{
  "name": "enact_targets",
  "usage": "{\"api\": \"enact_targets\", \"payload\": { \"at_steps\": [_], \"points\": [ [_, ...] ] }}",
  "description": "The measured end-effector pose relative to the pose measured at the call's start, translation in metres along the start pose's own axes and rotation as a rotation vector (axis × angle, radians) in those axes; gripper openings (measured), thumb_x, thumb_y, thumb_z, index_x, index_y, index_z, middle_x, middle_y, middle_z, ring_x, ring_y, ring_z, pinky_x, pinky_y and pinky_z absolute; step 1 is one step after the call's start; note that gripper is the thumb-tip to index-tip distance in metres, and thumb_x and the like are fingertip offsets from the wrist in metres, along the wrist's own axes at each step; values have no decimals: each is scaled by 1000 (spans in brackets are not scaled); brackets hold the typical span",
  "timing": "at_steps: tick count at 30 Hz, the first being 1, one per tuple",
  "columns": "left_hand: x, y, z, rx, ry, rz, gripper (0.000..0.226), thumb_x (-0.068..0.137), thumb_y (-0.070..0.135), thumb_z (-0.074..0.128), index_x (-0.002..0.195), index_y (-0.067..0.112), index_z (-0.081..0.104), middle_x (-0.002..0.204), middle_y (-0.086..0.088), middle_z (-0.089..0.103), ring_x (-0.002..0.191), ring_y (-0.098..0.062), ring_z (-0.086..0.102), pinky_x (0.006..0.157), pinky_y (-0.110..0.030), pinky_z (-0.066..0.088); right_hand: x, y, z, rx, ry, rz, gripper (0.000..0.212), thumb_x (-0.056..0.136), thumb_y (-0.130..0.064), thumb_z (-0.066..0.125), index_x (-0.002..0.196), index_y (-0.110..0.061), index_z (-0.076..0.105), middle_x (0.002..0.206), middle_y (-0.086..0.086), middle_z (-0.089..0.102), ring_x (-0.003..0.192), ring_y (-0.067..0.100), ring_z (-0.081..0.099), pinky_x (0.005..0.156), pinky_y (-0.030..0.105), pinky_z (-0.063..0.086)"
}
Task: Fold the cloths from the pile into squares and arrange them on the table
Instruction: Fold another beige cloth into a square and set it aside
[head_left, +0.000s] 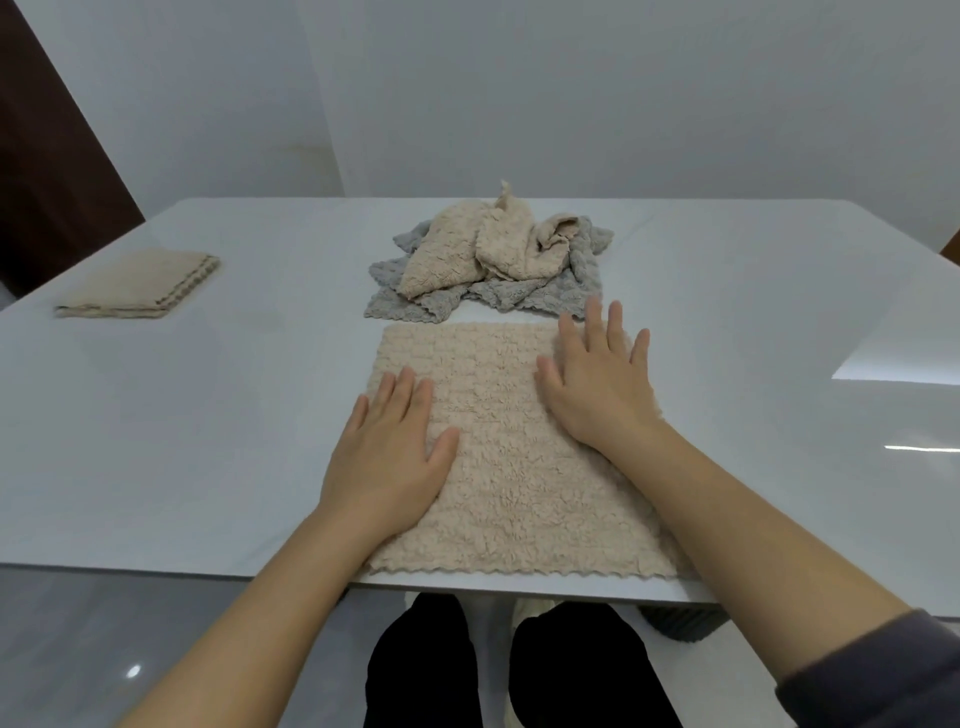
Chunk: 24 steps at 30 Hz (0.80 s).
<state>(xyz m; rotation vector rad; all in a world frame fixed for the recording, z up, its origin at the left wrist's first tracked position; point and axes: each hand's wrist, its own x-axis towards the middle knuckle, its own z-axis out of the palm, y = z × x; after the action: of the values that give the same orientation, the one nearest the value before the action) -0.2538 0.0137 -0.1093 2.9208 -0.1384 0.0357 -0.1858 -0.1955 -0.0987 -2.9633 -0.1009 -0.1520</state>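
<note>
Two dark trouser legs (421, 670) show nearest to us, under the front edge of the table. Our right arm has a grey sleeve (878, 670) up by the elbow. On the white table (182, 426), right at the front edge, lies a beige cloth (509, 483), spread out flat. Its wavy hem runs along the table edge. We press our left hand (387, 457) flat on the left edge of this cloth. Its fingers (410, 389) are straight and close together, and the thumb sticks out to the side. We lay our right hand (597, 387) flat on the far right part of the cloth, with its fingers (595, 325) straight and spread apart. Neither hand holds anything. Just past the flat cloth sits the pile (488, 254) of crumpled cloths, beige ones on top of grey cloths (415, 306). Far off to the left, well apart from the pile, a folded beige cloth (137, 286) rests on the table. Behind the table stands a pale wall (571, 104).
</note>
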Motion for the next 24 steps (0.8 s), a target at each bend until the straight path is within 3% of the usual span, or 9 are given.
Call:
{"api": "enact_targets", "payload": {
  "at_steps": [7,13,19,24],
  "points": [
    [1,-1,1,-5,11,-1,67,99,51,19,155,20,2,162,2,-7,148,-11,-10,121,-34,-4,-50,-46,-7,68,-191,-237,61,102,-45,15,156,-25,-5,161,2,-21,147,25,-24,119,51,-11],
    [1,-2,0,-22,7,2,67,99,52,20,155,20,0,162,2,-9,148,-11,-11,120,-33,-5,-69,-32,5,34,-206,-197,60,100,-54,13,155,-35,-3,162,-3,-16,148,21,-21,119,49,-12],
    [1,-2,1,-22,-1,1,67,99,52,19,155,20,2,162,2,-8,148,-11,-9,121,-33,-4,-82,2,-7,-2,-222,-73,64,100,-56,10,156,-30,-6,162,-4,-17,148,20,-19,120,45,-10],
    [-10,12,-9,-63,134,8,61,101,42,22,154,14,12,163,-4,1,149,-15,-4,121,-35,-5,-91,0,-20,49,-200,-45,62,101,-48,12,156,-25,-6,163,1,-15,149,22,-18,120,46,-11]
  ]
}}
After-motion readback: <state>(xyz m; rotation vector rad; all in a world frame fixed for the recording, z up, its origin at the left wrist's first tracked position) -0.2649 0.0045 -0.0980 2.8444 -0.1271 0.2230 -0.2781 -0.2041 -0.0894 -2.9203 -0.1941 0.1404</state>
